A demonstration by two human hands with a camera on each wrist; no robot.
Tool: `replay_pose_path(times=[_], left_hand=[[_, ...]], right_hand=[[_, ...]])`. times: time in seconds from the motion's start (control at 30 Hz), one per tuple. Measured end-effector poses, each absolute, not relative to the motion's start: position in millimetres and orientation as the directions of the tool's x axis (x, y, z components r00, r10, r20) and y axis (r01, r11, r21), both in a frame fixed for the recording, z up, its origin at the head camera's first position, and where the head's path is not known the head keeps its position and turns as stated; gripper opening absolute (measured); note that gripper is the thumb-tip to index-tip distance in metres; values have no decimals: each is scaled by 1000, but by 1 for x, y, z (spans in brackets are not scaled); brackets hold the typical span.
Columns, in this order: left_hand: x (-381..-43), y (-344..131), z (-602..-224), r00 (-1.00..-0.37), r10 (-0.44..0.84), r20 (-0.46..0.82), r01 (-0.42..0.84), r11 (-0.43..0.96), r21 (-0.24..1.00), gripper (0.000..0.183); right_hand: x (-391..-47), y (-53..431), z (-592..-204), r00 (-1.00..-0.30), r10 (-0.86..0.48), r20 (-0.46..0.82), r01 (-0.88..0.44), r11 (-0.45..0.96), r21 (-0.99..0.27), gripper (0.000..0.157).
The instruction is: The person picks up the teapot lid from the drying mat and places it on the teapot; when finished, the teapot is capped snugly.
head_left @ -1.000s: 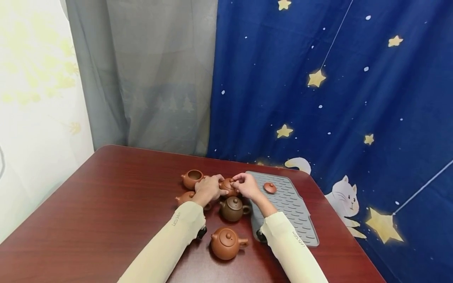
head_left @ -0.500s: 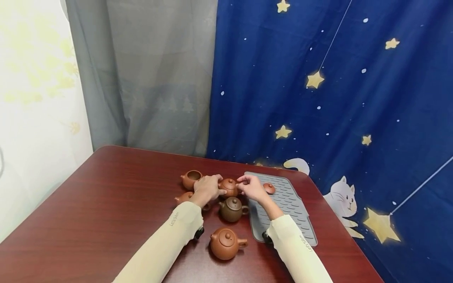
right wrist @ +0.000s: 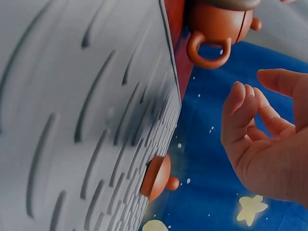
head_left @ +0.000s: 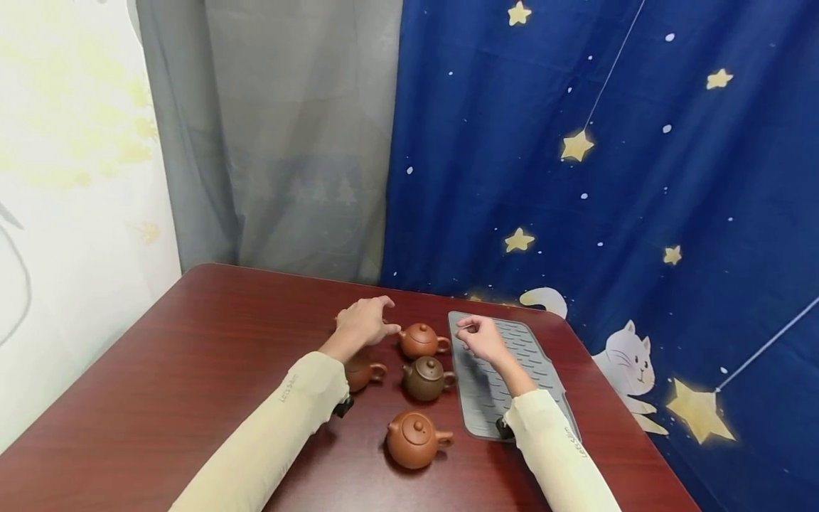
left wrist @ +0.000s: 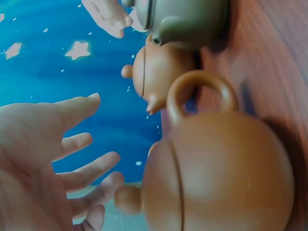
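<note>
My left hand (head_left: 363, 323), fingers spread, hovers left of a lidded reddish-brown teapot (head_left: 420, 341) and holds nothing. Beneath that wrist is another reddish-brown teapot (head_left: 360, 373), partly covered by the sleeve; its lid and round knob show in the left wrist view, where this teapot (left wrist: 226, 173) fills the front. My right hand (head_left: 484, 338) is over the grey ridged mat (head_left: 476, 398), fingers loosely bent, with a gap between thumb and fingertips (right wrist: 236, 96). A small reddish-brown lid (right wrist: 156, 178) lies on the mat in the right wrist view; the hand hides it from the head view.
A dark olive-brown teapot (head_left: 425, 379) stands just in front of the reddish-brown one, and a larger reddish-brown teapot (head_left: 412, 439) nearer the front. Behind the left hand, an uncovered pot is mostly hidden. A star-patterned blue curtain (head_left: 473, 178) hangs behind the dark red table (head_left: 256, 341).
Both hands have come away from the lidded reddish-brown teapot. The left hand let go and moved left and up; the right hand moved right, over the mat.
</note>
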State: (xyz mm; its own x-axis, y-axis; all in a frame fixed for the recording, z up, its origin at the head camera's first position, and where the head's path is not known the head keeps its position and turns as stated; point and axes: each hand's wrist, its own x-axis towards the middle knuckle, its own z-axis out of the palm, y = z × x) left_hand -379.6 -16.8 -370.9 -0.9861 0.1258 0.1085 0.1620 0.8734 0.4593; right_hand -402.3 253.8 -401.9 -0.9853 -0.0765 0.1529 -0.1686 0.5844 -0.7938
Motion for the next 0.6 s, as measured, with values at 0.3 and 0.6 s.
replay_pose_path(times=[0.3, 0.6], left_hand=[[-377, -38, -367, -985, 143, 98, 173, 863, 475, 54], [-379, -68, -376, -985, 123, 119, 166, 855, 491, 59]], right_hand=[[-405, 269, -403, -989, -8, 145, -123, 578, -806, 22], [-417, 287, -409, -992, 87, 90, -8, 669, -743, 30]])
